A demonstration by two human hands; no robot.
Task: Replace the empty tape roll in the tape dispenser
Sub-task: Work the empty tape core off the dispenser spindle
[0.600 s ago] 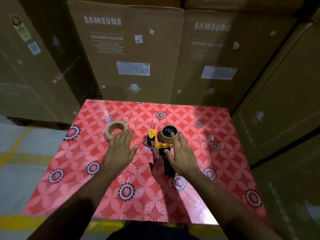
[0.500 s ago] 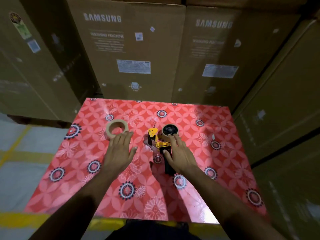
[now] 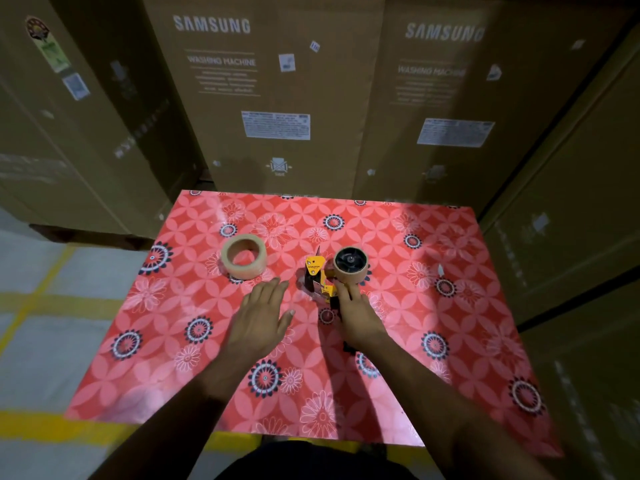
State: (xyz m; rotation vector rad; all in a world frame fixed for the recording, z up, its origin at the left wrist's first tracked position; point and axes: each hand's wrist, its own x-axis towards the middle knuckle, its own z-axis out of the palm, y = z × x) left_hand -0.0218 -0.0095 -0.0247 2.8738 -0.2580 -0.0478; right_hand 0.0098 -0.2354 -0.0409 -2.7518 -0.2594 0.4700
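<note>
A yellow and black tape dispenser [image 3: 320, 278] lies on its side in the middle of the red flowered table [image 3: 450, 341]. An empty brown cardboard core [image 3: 350, 265] sits on its black hub. My right hand [image 3: 356, 315] rests over the dispenser's black handle, with its fingertips touching the frame just below the core. A full roll of tan tape [image 3: 244, 256] lies flat to the left. My left hand [image 3: 261, 318] hovers flat and open just in front of that roll, holding nothing.
Tall cardboard washing machine boxes [image 3: 277, 91] wall in the table at the back and on the right [image 3: 571, 220]. A small white scrap [image 3: 440, 270] lies on the cloth right of the dispenser. Grey floor with yellow lines [image 3: 41, 306] lies to the left.
My right hand has slid back slightly, off the core and down onto the handle. My left hand has drawn a little away from the tape roll.
</note>
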